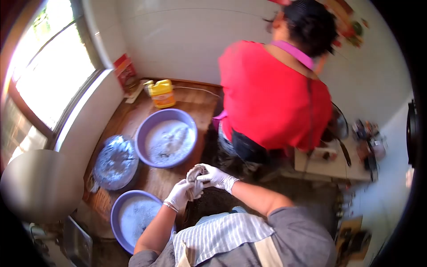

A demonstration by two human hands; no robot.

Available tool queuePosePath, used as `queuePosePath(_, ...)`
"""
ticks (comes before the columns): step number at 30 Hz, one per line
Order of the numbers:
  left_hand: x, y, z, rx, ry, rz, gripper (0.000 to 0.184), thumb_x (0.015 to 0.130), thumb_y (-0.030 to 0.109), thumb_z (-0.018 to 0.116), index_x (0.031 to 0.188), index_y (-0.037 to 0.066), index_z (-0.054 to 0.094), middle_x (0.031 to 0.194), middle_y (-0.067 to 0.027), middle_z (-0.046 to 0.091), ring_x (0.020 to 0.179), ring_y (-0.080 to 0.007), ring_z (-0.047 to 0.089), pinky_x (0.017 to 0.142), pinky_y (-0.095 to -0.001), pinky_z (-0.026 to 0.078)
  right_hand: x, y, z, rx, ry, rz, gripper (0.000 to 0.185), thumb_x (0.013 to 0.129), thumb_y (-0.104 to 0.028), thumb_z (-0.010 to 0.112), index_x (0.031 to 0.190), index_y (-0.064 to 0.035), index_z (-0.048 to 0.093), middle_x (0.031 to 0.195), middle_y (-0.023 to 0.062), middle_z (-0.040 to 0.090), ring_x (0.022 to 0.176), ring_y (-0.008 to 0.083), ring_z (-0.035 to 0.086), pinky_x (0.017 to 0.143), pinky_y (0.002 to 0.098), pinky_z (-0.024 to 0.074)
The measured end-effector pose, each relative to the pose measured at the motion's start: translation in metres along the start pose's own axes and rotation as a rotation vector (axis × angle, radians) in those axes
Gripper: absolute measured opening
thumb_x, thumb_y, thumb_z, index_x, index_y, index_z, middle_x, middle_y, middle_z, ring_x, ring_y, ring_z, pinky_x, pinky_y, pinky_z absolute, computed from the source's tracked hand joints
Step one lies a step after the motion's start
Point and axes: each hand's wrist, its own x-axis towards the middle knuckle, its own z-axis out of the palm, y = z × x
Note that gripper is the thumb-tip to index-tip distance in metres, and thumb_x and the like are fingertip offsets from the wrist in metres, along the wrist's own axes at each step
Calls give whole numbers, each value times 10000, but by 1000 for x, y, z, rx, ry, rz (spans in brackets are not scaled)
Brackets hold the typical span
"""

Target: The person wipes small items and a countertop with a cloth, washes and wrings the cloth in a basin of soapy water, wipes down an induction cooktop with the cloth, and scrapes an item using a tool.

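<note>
2 gloved hands meet on 1 soft greyish piece (195, 173): the left hand (179, 194) and the right hand (215, 176) both pinch it, near the table's right edge. It may be cloth; blur makes that unsure. On the wooden table (195, 103) stand 2 purple basins, an upper basin (162, 166) and a lower basin (114, 218), plus 1 shiny-topped round container (114, 162) and 1 yellow jug (162, 94). Wood shows between upper basin and right edge. 1 co-worker (275, 98) stands beyond that edge, leaving narrow room.
</note>
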Motion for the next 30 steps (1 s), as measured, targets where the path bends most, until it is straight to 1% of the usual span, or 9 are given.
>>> queuePosePath(4,17,-43,53,144,-52,-163,204,901,87,595,1064,-33,611,966,-150,687,816,-251,695,768,-420,587,-54,56,-54,-188,140,-192,671,832,-79,762,1430,-68,456,1172,62,631,1032,148,609,860,333,545)
queuePosePath(6,46,-85,54,136,76,-76,119,894,105,609,899,-10,641,802,-129,684,633,-207,666,579,-345,565,-113,52,-68,-328,238,-149,699,820,-92,765,1445,-82,452,1157,49,635,937,107,611,706,272,545)
queuePosePath(8,50,-91,95,332,148,-117,259,883,134,617,642,46,577,489,-73,545,300,-144,418,288,-276,287,-161,71,-89,-343,370,-231,642,849,-91,713,1442,-88,467,1073,42,663,772,87,613,554,235,502)
queuePosePath(11,87,-154,144,587,-11,102,158,806,23,669,948,-1,603,745,-108,646,592,-186,598,503,-291,472,-252,93,-112,-295,616,-110,532,908,-90,607,1425,-64,485,882,47,692,593,90,602,472,248,493)
queuePosePath(13,99,-208,199,854,-114,361,675,729,-88,692,1355,8,458,1017,-122,663,937,-215,637,825,-318,525,-319,130,-140,-759,905,-99,505,951,-153,509,1431,-10,444,868,177,698,658,258,669,554,397,537)
queuePosePath(16,87,-273,304,1173,-504,370,362,722,73,706,1081,35,680,905,-135,688,882,-276,665,825,-350,524,-432,168,-173,-1015,1140,130,541,971,-210,433,1454,25,370,876,270,671,724,439,651,652,525,513)
queuePosePath(21,72,-400,449,1540,-853,505,266,764,199,682,949,8,686,999,-203,630,871,-342,645,788,-413,528,-609,202,-198,-1144,1533,93,585,915,-151,539,1472,-63,381,794,192,668,703,377,665,610,485,512)
queuePosePath(26,72,-461,562,1366,-939,831,203,848,128,640,958,-38,680,1161,-170,622,1055,-261,636,892,-353,517,-740,228,-214,-1155,1817,-296,268,888,-202,630,1117,-80,696,807,145,679,739,361,661,657,450,518)
queuePosePath(30,67,-475,653,1042,-1004,524,142,843,105,676,875,-26,634,1079,-79,651,912,-145,601,814,-283,490,-806,249,-261,-1238,1759,-498,217,875,-187,658,1038,-54,712,840,169,680,759,354,644,685,439,508)
